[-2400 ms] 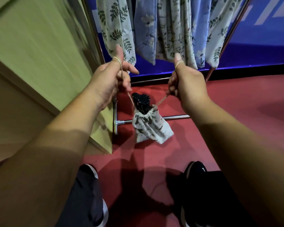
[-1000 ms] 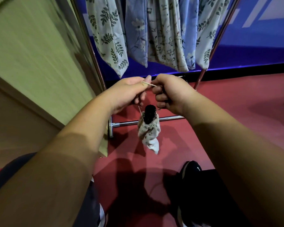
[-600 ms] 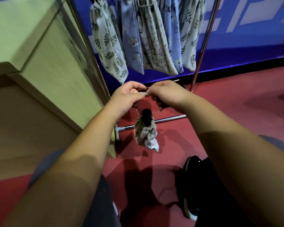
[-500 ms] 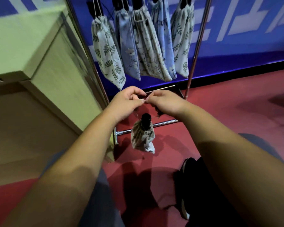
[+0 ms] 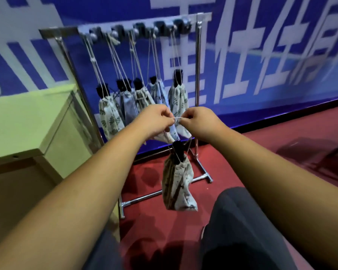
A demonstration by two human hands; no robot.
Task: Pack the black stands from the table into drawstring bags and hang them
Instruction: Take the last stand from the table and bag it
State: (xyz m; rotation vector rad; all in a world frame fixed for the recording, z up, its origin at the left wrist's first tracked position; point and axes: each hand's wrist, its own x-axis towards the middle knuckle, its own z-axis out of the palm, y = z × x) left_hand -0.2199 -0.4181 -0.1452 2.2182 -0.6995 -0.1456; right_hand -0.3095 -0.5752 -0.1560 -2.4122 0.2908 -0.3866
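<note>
Trouser legs in dark cloth sit lowest in view, with both bare forearms reaching out over them. My left hand has its fingers curled, thumb and forefinger pinching the thin pale drawstring cord. My right hand pinches the same cord just beside it, so only a short taut stretch shows between them.

From that cord hangs the pale leaf-printed cloth drawstring bag, free in the air above the dark red carpet. The tip of the slim black stand pokes out of its gathered mouth. So packing and cinching look done for this one, and hanging is the step in hand.

Beyond stands the chrome tube rack, five filled printed bags dangling from its top bar. To the left is a pale green boxy unit (the table, I take it). Behind all that is a blue wall with white lettering.

Next I judge I must raise the loop to the bar, spread it, and drop it over a hook. Which hook is free I cannot tell, since the bar is blurred.
</note>
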